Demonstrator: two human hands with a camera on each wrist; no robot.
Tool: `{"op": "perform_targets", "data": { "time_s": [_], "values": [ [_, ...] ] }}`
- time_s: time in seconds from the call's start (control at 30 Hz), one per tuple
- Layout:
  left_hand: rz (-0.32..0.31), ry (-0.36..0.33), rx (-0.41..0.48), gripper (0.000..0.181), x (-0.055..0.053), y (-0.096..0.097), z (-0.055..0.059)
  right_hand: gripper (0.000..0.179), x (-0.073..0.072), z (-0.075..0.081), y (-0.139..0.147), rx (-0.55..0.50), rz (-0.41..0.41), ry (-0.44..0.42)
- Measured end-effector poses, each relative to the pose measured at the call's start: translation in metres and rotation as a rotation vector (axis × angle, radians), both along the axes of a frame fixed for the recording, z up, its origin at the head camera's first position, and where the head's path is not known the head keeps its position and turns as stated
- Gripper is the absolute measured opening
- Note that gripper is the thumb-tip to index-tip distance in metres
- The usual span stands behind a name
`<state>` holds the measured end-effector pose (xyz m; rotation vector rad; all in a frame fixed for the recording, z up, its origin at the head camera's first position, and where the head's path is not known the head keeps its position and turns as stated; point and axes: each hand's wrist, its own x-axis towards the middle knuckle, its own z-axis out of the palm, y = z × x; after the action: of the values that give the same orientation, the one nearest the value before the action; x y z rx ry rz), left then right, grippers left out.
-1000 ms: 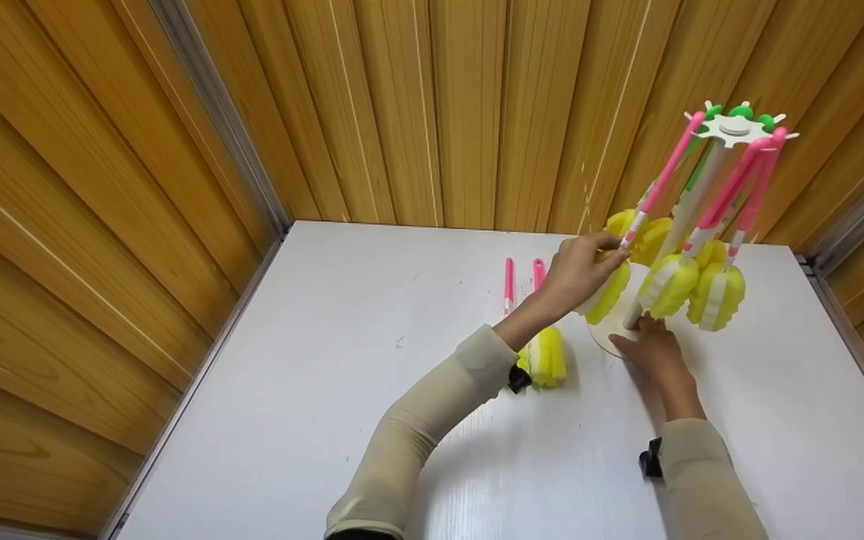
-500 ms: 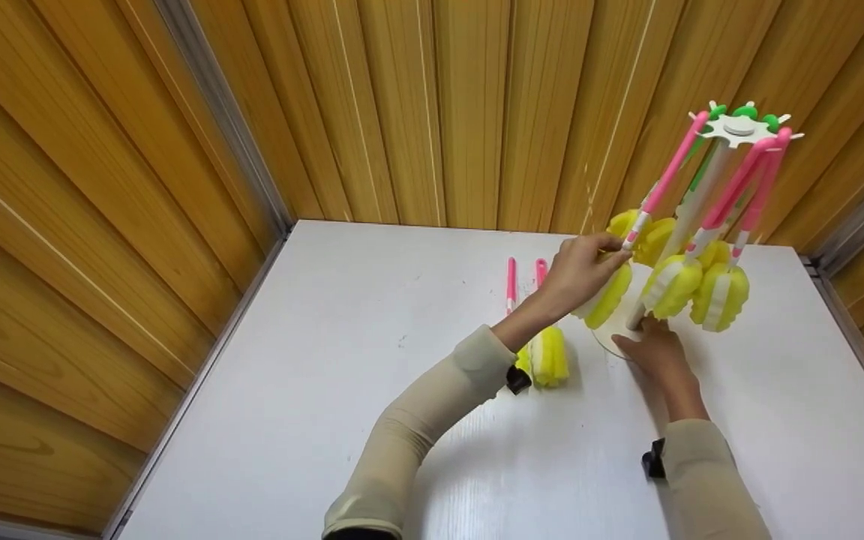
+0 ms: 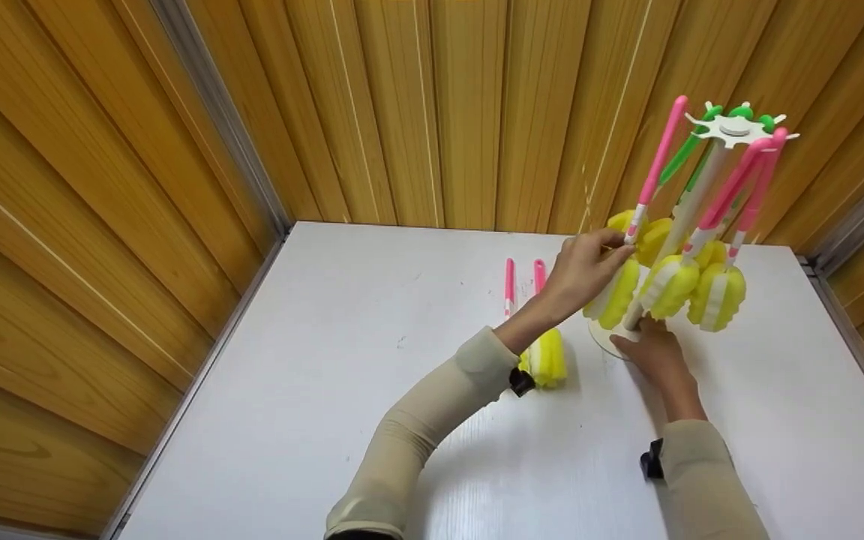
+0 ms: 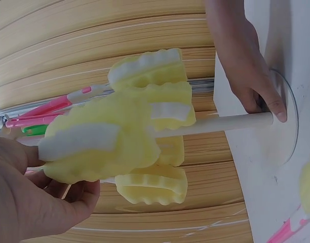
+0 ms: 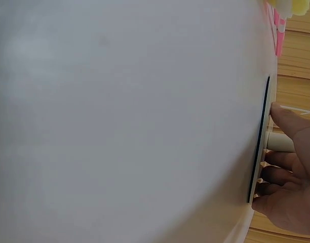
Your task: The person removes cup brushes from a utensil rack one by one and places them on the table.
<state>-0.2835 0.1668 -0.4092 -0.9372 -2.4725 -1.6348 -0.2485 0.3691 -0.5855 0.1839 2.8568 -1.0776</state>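
Observation:
My left hand (image 3: 589, 262) pinches a sponge cup brush (image 3: 655, 169) low on its white-and-pink shaft, just above the yellow-and-white sponge head. Its pink handle end stands left of the notched white top (image 3: 736, 132) of a hanging rack, apart from the hooks. In the left wrist view the held brush's sponge head (image 4: 102, 144) fills the middle, overlapping other sponges. At the foot of the rack, my right hand (image 3: 657, 349) holds down the round base (image 3: 603, 339), thumb and fingers on either side of the pole (image 5: 280, 142).
Several pink- and green-handled brushes hang from the rack, their yellow sponges (image 3: 717, 296) around the pole. Two more pink-handled brushes (image 3: 548, 360) lie on the white table (image 3: 289, 375), partly behind the left forearm. Wood-look panels (image 3: 462, 112) stand behind the table.
The held brush's handle end has come off its hook, rising and shifting left of the rack's top; its sponge swung slightly right. My right hand has stayed at the base.

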Motion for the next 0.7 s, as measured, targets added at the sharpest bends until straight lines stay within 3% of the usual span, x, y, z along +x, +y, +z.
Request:
{"op": "perform_targets", "data": {
  "time_s": [0.3,0.7],
  "values": [
    [0.000,0.068,0.019,0.019,-0.002,-0.006,0.000,0.086,0.001,0.001,0.000,0.010,-0.005,-0.023],
    [0.014,-0.028,0.037,0.017,-0.005,-0.021,-0.006,0.080,-0.002,-0.002,0.003,0.061,-0.010,-0.044]
  ]
}}
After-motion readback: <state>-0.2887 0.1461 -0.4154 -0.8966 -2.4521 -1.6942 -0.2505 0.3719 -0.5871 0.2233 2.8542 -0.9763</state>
